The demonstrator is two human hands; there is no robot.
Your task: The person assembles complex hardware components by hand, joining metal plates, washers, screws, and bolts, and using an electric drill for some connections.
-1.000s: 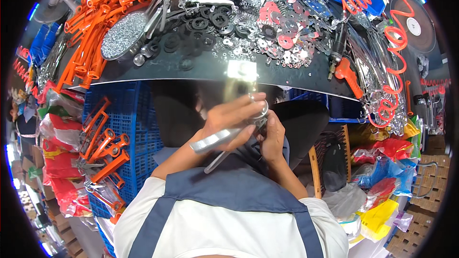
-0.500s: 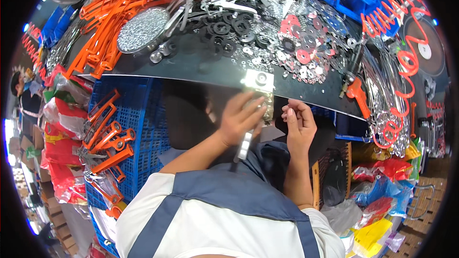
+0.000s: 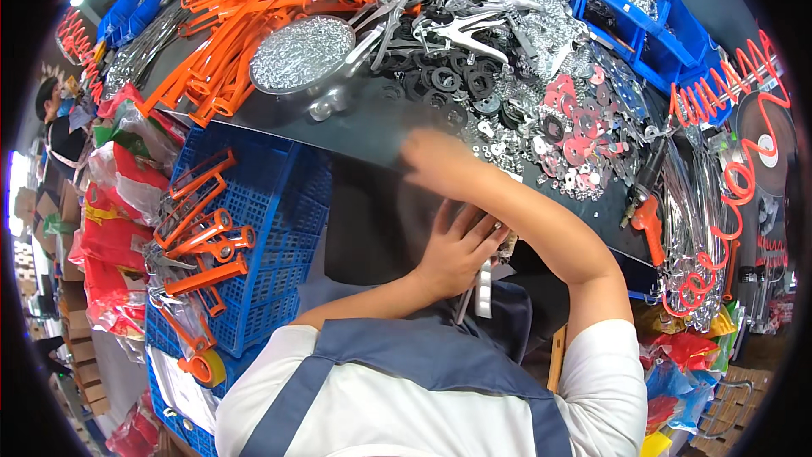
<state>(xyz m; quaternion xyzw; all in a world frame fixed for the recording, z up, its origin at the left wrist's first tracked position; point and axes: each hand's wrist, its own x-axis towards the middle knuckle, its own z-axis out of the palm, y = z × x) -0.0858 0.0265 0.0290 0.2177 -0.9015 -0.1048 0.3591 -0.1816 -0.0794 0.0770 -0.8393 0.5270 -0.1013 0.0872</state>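
The left hand [image 3: 457, 250] is curled round a slim metal tool [image 3: 484, 288] close to the person's chest; only its lower shaft shows below the fingers, pointing down, and its head is hidden behind the palm and the right forearm. The right hand [image 3: 431, 161] is stretched out over the near edge of the bench [image 3: 372, 131], smeared by motion, so I cannot tell whether it is open or closed or whether it carries anything. Half a second ago both hands were close together at the tool; now the right one has left it and reached far and left, its forearm crossing over the left hand. Beyond it on the bench lie black rings [image 3: 448, 85] and pink washers [image 3: 575, 131], with a round dish of small silver parts [image 3: 300, 52] to the far left and orange handles [image 3: 245, 25] past that. A blue crate [image 3: 271, 228] stands at the left below the bench
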